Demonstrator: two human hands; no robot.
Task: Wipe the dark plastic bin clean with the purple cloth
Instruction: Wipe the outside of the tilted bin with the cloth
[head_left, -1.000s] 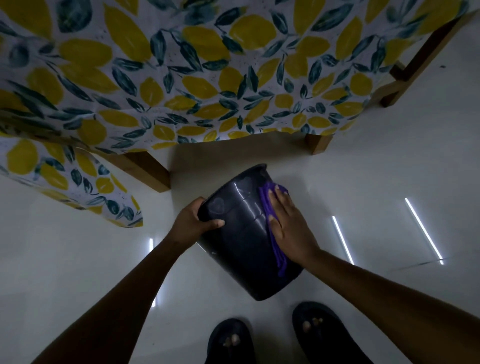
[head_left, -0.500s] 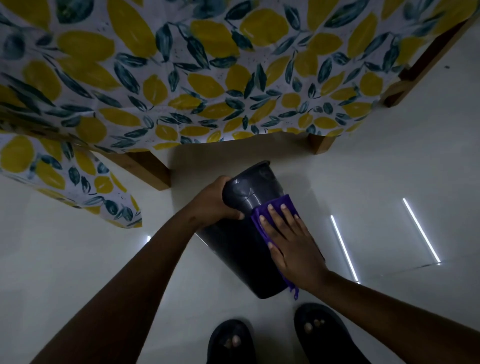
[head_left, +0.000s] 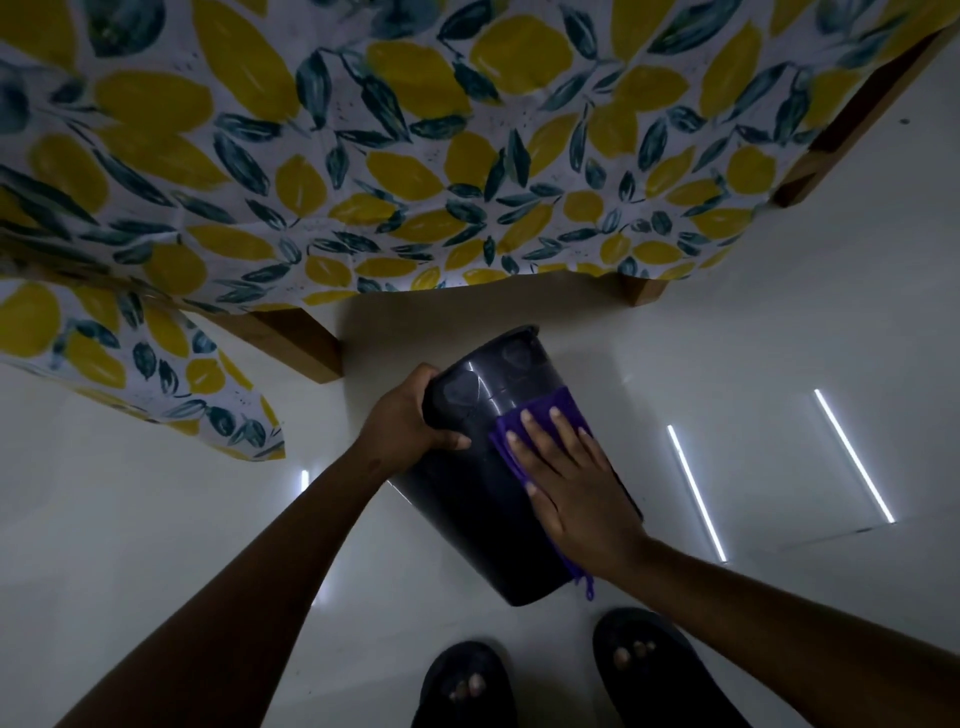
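The dark plastic bin (head_left: 467, 519) is held tilted above the white floor, its flat base end pointing away from me toward the table. My left hand (head_left: 405, 421) grips the far end of the bin, thumb across its side. My right hand (head_left: 571, 483) lies flat with spread fingers on the purple cloth (head_left: 540, 415), pressing it against the bin's upper side. A strip of the cloth hangs out below my right wrist. The bin's opening is hidden from view.
A table with wooden legs (head_left: 291, 338) and a lemon-print tablecloth (head_left: 415, 156) stands just beyond the bin, one cloth corner hanging at the left. My feet in dark sandals (head_left: 467, 686) stand on the glossy white floor (head_left: 779, 364) right below the bin.
The bin has turned in my left hand and my right hand with the cloth has slid across its side from the right edge toward the middle, fingers now spread wider.
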